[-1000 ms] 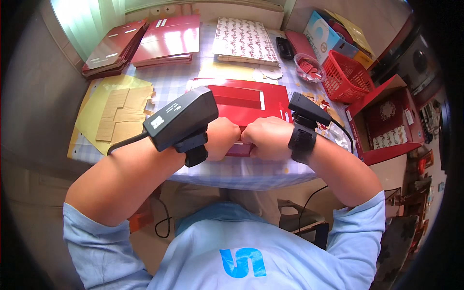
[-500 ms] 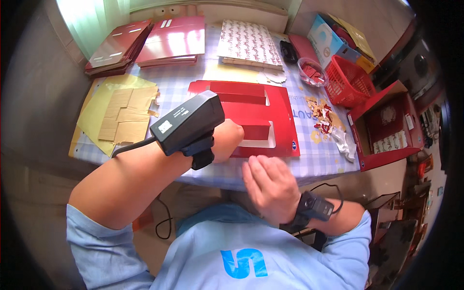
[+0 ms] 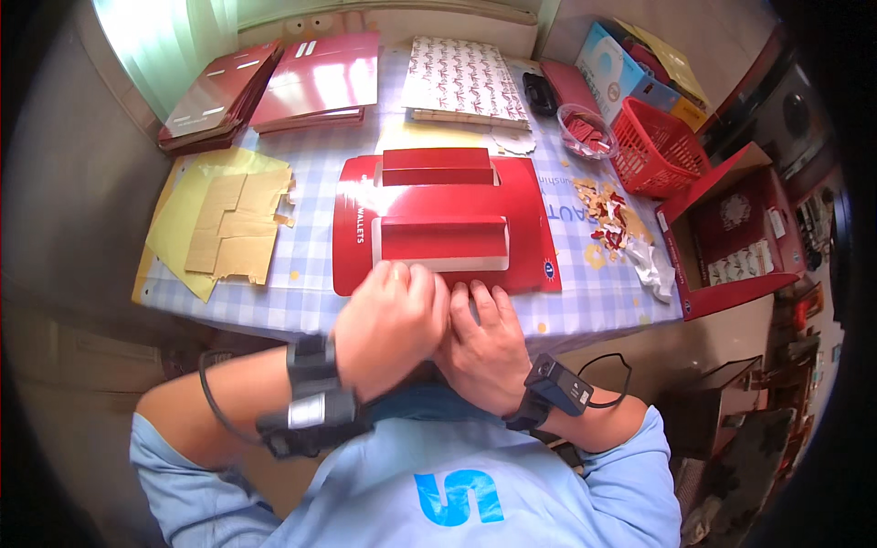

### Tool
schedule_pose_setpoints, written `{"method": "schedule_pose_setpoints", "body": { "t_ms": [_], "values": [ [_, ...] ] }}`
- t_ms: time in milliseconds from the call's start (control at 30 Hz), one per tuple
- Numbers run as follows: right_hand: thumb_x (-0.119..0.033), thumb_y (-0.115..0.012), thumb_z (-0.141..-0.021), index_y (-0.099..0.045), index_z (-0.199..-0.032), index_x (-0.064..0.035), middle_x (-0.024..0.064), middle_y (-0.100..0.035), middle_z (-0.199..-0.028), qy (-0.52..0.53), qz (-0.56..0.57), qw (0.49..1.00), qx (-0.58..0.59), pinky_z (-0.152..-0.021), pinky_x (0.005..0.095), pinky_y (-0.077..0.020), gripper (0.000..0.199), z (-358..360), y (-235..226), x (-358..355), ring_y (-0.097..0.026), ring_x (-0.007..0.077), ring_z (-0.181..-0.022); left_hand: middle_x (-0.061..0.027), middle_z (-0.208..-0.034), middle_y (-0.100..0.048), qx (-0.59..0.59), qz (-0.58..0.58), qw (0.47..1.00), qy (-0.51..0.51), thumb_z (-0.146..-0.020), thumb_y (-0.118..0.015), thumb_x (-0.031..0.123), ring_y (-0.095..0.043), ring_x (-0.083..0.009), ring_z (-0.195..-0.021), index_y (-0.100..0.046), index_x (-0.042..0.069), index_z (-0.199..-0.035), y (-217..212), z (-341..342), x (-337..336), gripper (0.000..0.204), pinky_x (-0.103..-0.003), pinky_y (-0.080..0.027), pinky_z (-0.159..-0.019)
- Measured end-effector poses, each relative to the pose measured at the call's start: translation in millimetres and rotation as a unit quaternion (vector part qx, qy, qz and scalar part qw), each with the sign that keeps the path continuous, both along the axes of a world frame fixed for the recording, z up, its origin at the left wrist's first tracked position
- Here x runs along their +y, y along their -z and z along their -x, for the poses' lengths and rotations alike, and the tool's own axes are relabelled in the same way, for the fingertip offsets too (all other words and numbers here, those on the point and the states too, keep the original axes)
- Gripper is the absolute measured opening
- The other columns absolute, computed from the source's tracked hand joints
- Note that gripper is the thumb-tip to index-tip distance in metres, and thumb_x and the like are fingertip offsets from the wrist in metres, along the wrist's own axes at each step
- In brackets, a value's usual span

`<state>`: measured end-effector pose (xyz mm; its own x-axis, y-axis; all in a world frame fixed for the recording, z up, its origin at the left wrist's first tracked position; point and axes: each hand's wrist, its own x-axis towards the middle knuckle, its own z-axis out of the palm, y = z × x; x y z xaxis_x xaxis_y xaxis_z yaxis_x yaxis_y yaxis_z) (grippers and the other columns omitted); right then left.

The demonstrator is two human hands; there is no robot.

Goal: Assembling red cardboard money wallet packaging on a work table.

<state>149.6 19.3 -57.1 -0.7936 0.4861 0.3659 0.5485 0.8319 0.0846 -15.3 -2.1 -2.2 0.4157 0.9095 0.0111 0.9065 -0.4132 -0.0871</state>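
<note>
A glossy red card sheet (image 3: 352,228) lies flat on the table in front of me. Two red flaps stand up from it, a far flap (image 3: 437,166) and a near flap (image 3: 444,239), each beside a cut-out opening. At the sheet's near edge my left hand (image 3: 391,315) is closed, its fingers curled under; what they hold, if anything, is hidden. Right beside it, my right hand (image 3: 482,342) rests with fingers apart, fingertips at the same edge. The two hands touch or nearly touch.
Red card stacks (image 3: 315,82) and a patterned white stack (image 3: 464,82) stand along the back. Torn brown cardboard (image 3: 236,224) lies left on yellow paper. To the right are small scraps (image 3: 603,219), crumpled tissue (image 3: 650,269), a plastic tub (image 3: 586,132), a red basket (image 3: 658,151) and an open red box (image 3: 731,233).
My left hand has come back from over the sheet to its near edge. My right hand has moved up and left to meet it. The sheet has shifted slightly left.
</note>
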Motion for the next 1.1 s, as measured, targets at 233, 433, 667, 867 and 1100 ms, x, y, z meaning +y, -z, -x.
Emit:
{"method": "schedule_pose_setpoints", "body": {
  "t_ms": [233,433,667,867,1100],
  "values": [
    [-0.027,-0.06,-0.082,-0.06,-0.12,0.0051,0.0223,-0.053,-0.116,0.029,-0.023,0.999,0.01,-0.096,0.0545,-0.0405,0.05,6,8,-4,-0.048,0.0376,-0.114,-0.0233,-0.133,-0.053,-0.144,-0.103,0.984,-0.001,-0.081,-0.056,0.007,-0.047,-0.0387,-0.128,-0.05,-0.008,-0.132,45,0,-46,0.054,-0.051,-0.034,-0.11],
    [-0.029,-0.061,-0.081,-0.06,-0.122,0.0033,0.0205,-0.053,-0.116,0.031,-0.029,0.999,-0.008,-0.095,0.0534,-0.0404,0.052,2,6,-2,-0.049,0.0358,-0.113,-0.0223,-0.132,-0.053,-0.168,-0.109,0.978,-0.057,-0.076,-0.062,0.017,-0.048,-0.0359,-0.127,-0.05,-0.007,-0.132,44,-8,-41,0.062,-0.051,-0.031,-0.111],
    [-0.041,-0.073,-0.074,-0.051,-0.128,0.0047,0.0195,-0.055,-0.115,0.096,0.068,0.992,-0.049,-0.097,0.0487,-0.0407,0.074,-29,-19,6,-0.052,0.0341,-0.111,-0.0226,-0.125,-0.054,-0.146,-0.11,0.974,-0.134,-0.077,-0.063,0.02,-0.048,-0.0349,-0.121,-0.055,-0.007,-0.126,47,18,-44,0.057,-0.051,-0.032,-0.109],
    [-0.047,-0.071,-0.076,-0.055,-0.122,0.0096,0.0218,-0.054,-0.113,0.093,0.057,0.993,-0.054,-0.097,0.0483,-0.0406,0.075,-43,-21,11,-0.052,0.0359,-0.108,-0.0225,-0.126,-0.054,-0.127,-0.119,0.973,-0.149,-0.079,-0.064,0.022,-0.047,-0.0355,-0.122,-0.056,-0.006,-0.126,50,15,-49,0.056,-0.053,-0.03,-0.11],
    [-0.043,-0.071,-0.077,-0.06,-0.11,0.006,0.0154,-0.057,-0.102,0.07,0.104,0.992,-0.028,-0.088,0.0456,-0.0426,0.06,-41,-34,22,-0.054,0.0301,-0.096,-0.0196,-0.126,-0.054,-0.194,-0.149,0.962,-0.125,-0.078,-0.068,0.024,-0.046,-0.0335,-0.122,-0.057,-0.002,-0.127,65,30,-51,0.057,-0.05,-0.031,-0.11]
  ]
}}
